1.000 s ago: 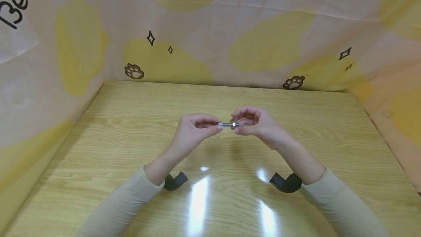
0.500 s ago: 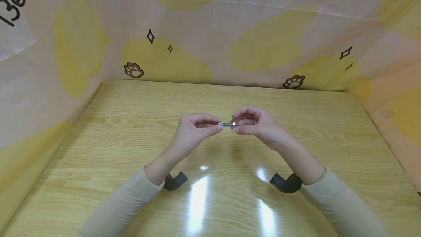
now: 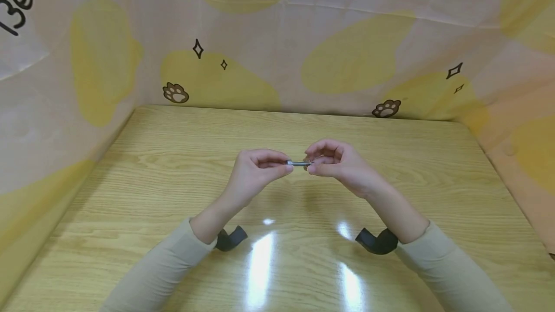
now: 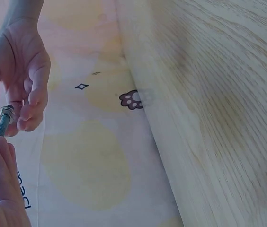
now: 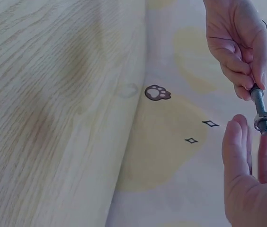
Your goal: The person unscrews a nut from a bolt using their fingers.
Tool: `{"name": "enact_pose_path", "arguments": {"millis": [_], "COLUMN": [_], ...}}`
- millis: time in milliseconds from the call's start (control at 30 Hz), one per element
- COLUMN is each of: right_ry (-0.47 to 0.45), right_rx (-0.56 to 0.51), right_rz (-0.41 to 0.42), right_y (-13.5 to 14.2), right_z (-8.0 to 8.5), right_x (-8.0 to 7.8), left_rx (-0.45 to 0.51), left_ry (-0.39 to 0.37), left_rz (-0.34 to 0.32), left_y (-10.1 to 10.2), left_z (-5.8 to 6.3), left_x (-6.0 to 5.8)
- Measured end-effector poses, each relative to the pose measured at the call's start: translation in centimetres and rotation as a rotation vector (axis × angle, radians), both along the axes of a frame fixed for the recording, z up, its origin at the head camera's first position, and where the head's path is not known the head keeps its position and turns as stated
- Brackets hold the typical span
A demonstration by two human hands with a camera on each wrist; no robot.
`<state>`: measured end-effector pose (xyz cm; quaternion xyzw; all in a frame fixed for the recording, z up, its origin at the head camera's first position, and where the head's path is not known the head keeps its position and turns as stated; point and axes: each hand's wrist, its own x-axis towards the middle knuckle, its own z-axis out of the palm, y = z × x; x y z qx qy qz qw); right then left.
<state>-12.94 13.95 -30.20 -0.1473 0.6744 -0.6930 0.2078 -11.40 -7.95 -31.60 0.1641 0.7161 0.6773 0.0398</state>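
A dark metal bolt lies level above the table, its head pinched between the thumb and fingers of my left hand. Near the bolt's far end sits a nut, with what looks like a washer against it. My right hand is around that end. In the right wrist view its index finger is right at the bolt's tip, while the thumb stands apart to the side. The left wrist view likewise has the right fingers loosely spread beside the nut.
A glossy wood-grain table lies beneath both hands. Printed fabric with yellow patches and paw marks walls the back and sides. Black straps stick out beside both wrists.
The left hand and bolt stay in place. The right thumb and fingers shift slightly at the nut, whose bright face is less visible in the head view now.
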Motion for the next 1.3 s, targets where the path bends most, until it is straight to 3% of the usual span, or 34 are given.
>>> {"name": "enact_pose_path", "arguments": {"millis": [233, 467, 700, 967, 1200, 1300], "right_ry": [-0.086, -0.028, -0.096, -0.026, -0.085, -0.057], "right_rx": [-0.019, -0.032, -0.033, -0.048, -0.008, -0.017], "right_rz": [0.005, -0.008, 0.005, -0.006, -0.004, -0.001], "right_y": [-0.2, 0.22, 0.03, 0.34, 0.09, 0.21], "right_z": [-0.05, -0.03, 0.24, 0.35, 0.23, 0.15], "right_x": [-0.07, -0.17, -0.16, -0.28, -0.24, -0.18], "left_rx": [0.0, 0.004, 0.0, 0.012, 0.012, 0.013], "left_ry": [-0.005, -0.004, -0.012, -0.023, -0.02, -0.019], "left_rz": [0.005, 0.006, 0.01, 0.007, 0.004, 0.004], "left_y": [0.25, 0.34, 0.38, 0.4, 0.45, 0.44], "left_z": [0.05, 0.11, 0.26, 0.29, 0.26, 0.25], "left_x": [-0.08, -0.14, -0.14, -0.25, -0.19, -0.16]}}
